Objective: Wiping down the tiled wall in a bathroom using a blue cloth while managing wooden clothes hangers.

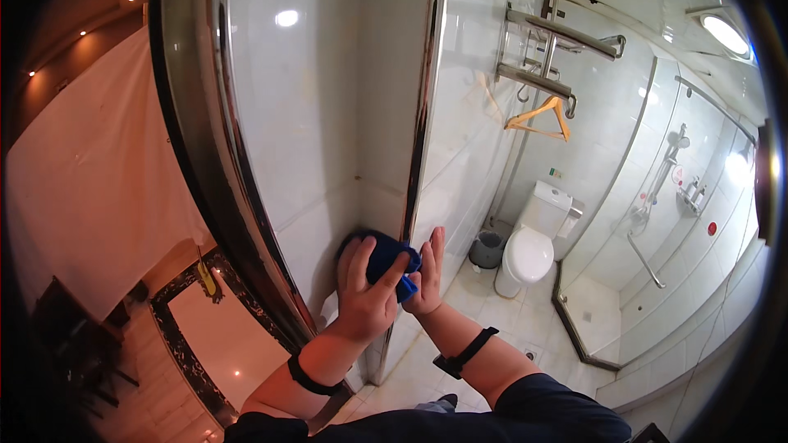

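A dark blue cloth (383, 255) is bunched against the glossy white tiled wall (295, 135), near the inner corner of a narrow recess. My left hand (366, 295) presses it there, fingers spread over the fabric. Beside it, my right hand (430, 271) has its fingers raised and its thumb side at the cloth's loose folds; whether it grips them I cannot tell. A metal trim strip (425, 111) with dark, worn patches runs up the wall's outer corner just above my right hand. Both forearms wear black straps.
To the right are a white toilet (528, 255), a grey waste bin (487, 250) and a glass-sided shower with a dark kerb (572, 326). A metal rack (554, 31) holds wooden hangers (545, 117). Left of the door frame (203, 154), a pale sheet (111, 184) hangs in a reddish room.
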Available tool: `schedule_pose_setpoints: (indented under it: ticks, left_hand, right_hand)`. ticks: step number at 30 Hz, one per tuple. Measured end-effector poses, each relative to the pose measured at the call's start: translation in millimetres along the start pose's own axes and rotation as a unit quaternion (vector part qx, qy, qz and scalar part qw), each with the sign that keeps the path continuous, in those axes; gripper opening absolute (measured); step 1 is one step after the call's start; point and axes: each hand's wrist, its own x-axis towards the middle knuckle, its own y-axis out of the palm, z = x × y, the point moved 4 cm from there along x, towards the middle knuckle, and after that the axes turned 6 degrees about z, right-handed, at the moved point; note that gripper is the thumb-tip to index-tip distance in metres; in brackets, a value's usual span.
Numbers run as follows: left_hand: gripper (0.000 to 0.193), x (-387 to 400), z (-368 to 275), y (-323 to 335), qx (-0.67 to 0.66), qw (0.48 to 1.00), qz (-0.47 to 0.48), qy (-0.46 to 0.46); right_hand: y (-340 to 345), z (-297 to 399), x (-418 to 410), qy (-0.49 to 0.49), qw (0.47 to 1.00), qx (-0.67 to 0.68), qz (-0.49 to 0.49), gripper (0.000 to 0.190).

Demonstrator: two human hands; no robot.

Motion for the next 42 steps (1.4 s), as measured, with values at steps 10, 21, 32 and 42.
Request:
schedule_pose_setpoints:
  ticks: [10, 21, 32, 42]
  left_hand:
    - [0.077, -59.7, -7.8, 60.8, -0.054, 0.992, 0.068, -0.094]
    - [0.077, -45.0, 13.1, 69.1, 0.039, 0.998, 0.034, -0.035]
    - [0.067, -183.4, 25.8, 107.8, -0.071, 0.983, 0.123, -0.117]
    - [0.059, -37.5, 18.4, 60.1, -0.019, 1.000, 0.003, -0.013]
  right_hand:
    - [1.6, -6.2, -3.7, 0.000, 1.000, 0.018, -0.022, 0.053]
    - [-3.5, -5.6, -1.4, 0.008, 0.999, 0.027, -0.031, 0.053]
    - [-6.5, -2.3, -4.9, 0.013, 0.999, 0.047, -0.021, 0.056]
    - [-4.7, -22.0, -7.5, -0.010, 0.998, 0.066, -0.015, 0.054]
